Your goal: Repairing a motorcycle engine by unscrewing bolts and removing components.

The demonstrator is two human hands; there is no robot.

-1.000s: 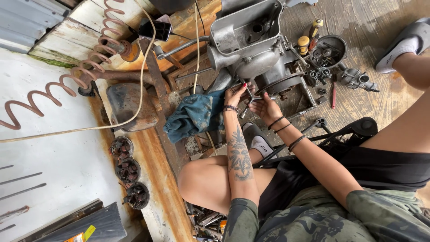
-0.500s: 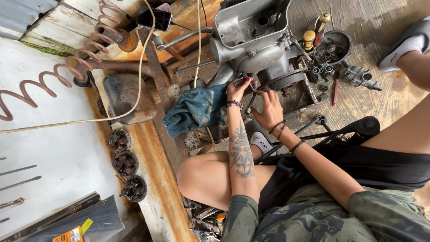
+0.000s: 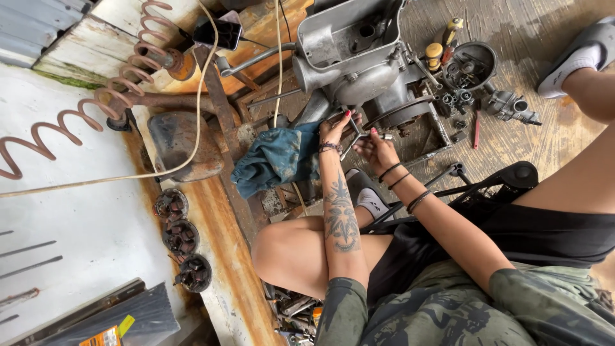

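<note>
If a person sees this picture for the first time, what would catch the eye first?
Probably the big grey engine casing at top centre, with the left hand and right hand working a metal tool against it. Next, the rusty coil spring at the left and the blue rag beside the hands.

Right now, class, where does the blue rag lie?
In the head view the blue rag lies left of centre, draped by the rusty frame, just beside the left hand and below the grey engine casing.
</note>
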